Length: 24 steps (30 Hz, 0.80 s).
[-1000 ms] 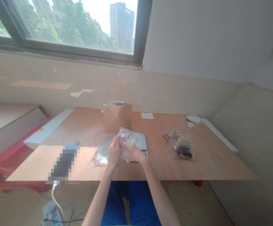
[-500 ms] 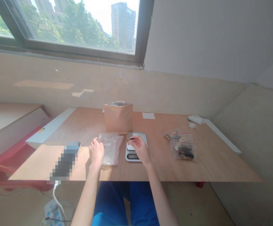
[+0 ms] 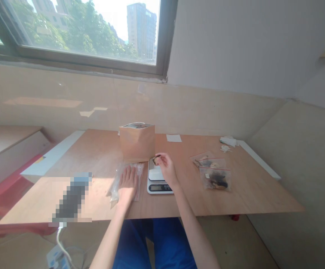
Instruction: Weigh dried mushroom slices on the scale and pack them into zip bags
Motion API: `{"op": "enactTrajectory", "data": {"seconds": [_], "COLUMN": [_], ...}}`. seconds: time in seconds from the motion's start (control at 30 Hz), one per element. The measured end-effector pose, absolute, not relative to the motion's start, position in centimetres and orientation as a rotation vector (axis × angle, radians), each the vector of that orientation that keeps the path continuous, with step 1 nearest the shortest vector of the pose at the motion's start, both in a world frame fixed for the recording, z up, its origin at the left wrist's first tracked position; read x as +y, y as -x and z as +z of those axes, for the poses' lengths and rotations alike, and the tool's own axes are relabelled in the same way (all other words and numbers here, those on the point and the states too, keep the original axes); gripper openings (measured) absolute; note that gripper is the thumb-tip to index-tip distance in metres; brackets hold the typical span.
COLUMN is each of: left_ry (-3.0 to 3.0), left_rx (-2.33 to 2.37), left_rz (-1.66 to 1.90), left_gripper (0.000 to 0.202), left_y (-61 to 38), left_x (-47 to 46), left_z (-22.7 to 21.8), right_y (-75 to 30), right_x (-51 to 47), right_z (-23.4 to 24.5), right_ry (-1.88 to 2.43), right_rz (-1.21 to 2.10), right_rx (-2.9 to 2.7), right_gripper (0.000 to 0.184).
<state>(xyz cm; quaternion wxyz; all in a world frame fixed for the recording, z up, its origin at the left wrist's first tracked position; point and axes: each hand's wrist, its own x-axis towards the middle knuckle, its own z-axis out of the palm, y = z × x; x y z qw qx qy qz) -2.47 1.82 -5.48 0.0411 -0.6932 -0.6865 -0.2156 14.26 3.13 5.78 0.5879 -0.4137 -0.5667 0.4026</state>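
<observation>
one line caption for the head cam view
Left hand flat on a clear plastic bag, right hand holding a small piece over a digital scale beside a kraft paper pouch.

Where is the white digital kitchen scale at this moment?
In the head view, the white digital kitchen scale sits mid-table, right of the clear plastic bag, in front of the brown kraft paper pouch, with the right hand above it.

From the right hand (image 3: pixel 165 168), a strip of plywood tabletop (image 3: pixel 183 179) leaves free passage at 3 o'clock as far as the zip bags (image 3: pixel 215 178). The kraft paper bag (image 3: pixel 137 144) blocks 10 o'clock, the kitchen scale (image 3: pixel 156 186) sits at 7 o'clock, and the left hand (image 3: pixel 128 185) lies at 8 o'clock.
</observation>
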Motion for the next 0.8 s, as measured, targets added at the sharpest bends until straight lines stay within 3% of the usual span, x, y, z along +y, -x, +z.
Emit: {"op": "enactTrajectory", "data": {"seconds": [0.27, 0.57, 0.8], "left_ry": [2.158, 2.157, 2.165], "left_rx": [-2.146, -2.151, -2.137], "left_rz": [-0.653, -0.645, -0.671], "left_gripper": [0.048, 0.049, 0.048], "left_y": [2.8, 2.7, 3.0], "left_x": [2.0, 2.0, 2.0], "left_z": [-6.0, -5.9, -6.0], "right_y": [-10.6, -9.7, -12.4], "right_x": [13.9, 17.0, 14.2], "right_z": [13.8, 12.8, 12.1], "right_ry": [0.842, 0.979, 1.103], "right_rz": [0.388, 0.306, -0.028], "right_rx": [-1.616, -1.889, -1.864], "right_gripper": [0.015, 0.022, 0.021]}}
